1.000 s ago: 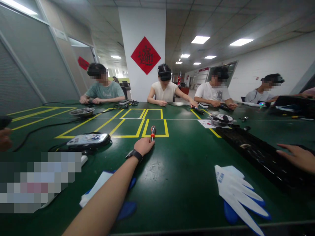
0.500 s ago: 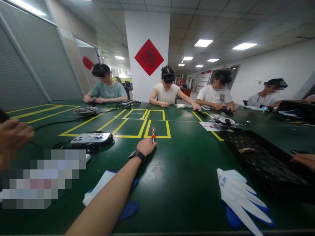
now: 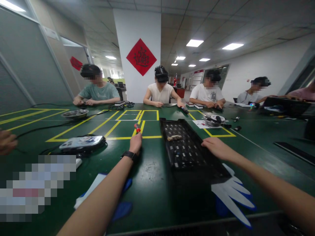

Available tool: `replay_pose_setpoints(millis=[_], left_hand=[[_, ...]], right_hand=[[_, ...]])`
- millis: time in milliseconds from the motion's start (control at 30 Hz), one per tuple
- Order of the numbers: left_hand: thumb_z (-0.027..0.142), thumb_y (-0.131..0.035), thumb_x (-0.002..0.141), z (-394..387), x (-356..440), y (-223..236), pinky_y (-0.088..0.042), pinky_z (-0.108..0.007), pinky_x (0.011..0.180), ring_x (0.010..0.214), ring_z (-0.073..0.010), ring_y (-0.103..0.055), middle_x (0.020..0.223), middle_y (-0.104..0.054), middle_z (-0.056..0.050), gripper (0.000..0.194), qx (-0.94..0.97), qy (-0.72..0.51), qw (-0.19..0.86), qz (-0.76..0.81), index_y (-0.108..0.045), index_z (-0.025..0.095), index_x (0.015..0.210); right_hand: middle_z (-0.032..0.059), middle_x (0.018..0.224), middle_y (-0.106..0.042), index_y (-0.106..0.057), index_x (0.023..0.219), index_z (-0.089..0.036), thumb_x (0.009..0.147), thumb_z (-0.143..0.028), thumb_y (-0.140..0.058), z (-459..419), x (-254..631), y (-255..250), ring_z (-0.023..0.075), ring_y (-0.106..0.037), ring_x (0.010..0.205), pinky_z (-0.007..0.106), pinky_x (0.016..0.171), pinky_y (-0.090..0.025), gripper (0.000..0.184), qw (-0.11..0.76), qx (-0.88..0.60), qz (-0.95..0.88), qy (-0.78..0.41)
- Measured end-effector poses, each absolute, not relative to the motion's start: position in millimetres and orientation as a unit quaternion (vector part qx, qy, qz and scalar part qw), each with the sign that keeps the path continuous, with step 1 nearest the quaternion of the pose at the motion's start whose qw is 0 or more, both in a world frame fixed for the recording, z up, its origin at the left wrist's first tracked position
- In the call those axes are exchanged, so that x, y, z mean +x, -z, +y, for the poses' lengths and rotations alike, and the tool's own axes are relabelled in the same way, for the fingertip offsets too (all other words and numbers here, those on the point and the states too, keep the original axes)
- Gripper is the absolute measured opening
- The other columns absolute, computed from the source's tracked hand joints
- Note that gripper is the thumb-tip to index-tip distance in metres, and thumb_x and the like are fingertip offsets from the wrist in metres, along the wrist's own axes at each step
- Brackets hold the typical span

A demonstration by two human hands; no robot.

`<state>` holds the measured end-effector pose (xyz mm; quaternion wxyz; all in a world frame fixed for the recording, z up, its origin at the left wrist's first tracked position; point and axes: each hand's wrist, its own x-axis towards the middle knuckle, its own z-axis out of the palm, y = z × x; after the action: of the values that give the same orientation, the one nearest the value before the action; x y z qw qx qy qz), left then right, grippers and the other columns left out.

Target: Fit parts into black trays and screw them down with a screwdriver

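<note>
My left hand [image 3: 135,143] is closed around a screwdriver [image 3: 137,127], whose red and clear handle sticks out beyond the fingers over the yellow tape lines. To the right, my right hand [image 3: 213,147] grips the right side wall of a long black tray [image 3: 188,168]. Rows of small pale and dark bits show on the tray's floor, and a light-coloured piece [image 3: 174,138] lies across them near the far end. Its near right corner overlaps a white and blue work glove [image 3: 233,198]. A second glove [image 3: 92,188] is partly hidden beneath my left forearm.
On the green table [image 3: 152,193], a phone [image 3: 82,143] lies at left beside a blurred-out item. Metal bowls [image 3: 75,113] [image 3: 214,120] stand farther back. A black strip [image 3: 297,152] lies at right. Several co-workers sit across; another person's hand [image 3: 7,141] shows at far left.
My right hand has brought the black tray leftward from the right side to the middle, partly over the right glove. My left hand, still holding the screwdriver, has shifted slightly left.
</note>
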<state>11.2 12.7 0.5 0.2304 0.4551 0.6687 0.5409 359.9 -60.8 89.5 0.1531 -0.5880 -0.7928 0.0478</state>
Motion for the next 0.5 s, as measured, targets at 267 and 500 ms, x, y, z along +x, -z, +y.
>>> replay_pose_setpoints(millis=[267, 500], left_hand=[[0.034, -0.036, 0.082, -2, 22, -18, -0.023, -0.024, 0.051, 0.053, -0.0106, -0.033, 0.053, -0.032, 0.003, 0.032, 0.562, -0.553, 0.146, 0.598, -0.032, 0.018, 0.054], [0.027, -0.033, 0.088, -34, 46, -54, -0.028, -0.027, 0.059, 0.06, -0.0119, -0.04, 0.061, -0.043, 0.0, 0.034, 0.771, -0.407, -0.1, 0.48, -0.038, 0.017, 0.056]], right_hand=[[0.018, 0.087, -0.067, -0.066, 0.075, -0.007, 0.084, -0.026, -0.033, -16, 269, -41, 0.0205, -0.061, 0.083, 0.024, 0.071, -0.039, 0.039, 0.077, -0.603, -0.792, -0.056], [0.0176, 0.096, -0.063, -0.062, 0.091, -0.011, 0.087, -0.046, -0.029, -27, 255, -60, 0.0266, -0.058, 0.092, 0.035, 0.076, -0.04, 0.048, 0.17, -0.611, -0.773, -0.026]])
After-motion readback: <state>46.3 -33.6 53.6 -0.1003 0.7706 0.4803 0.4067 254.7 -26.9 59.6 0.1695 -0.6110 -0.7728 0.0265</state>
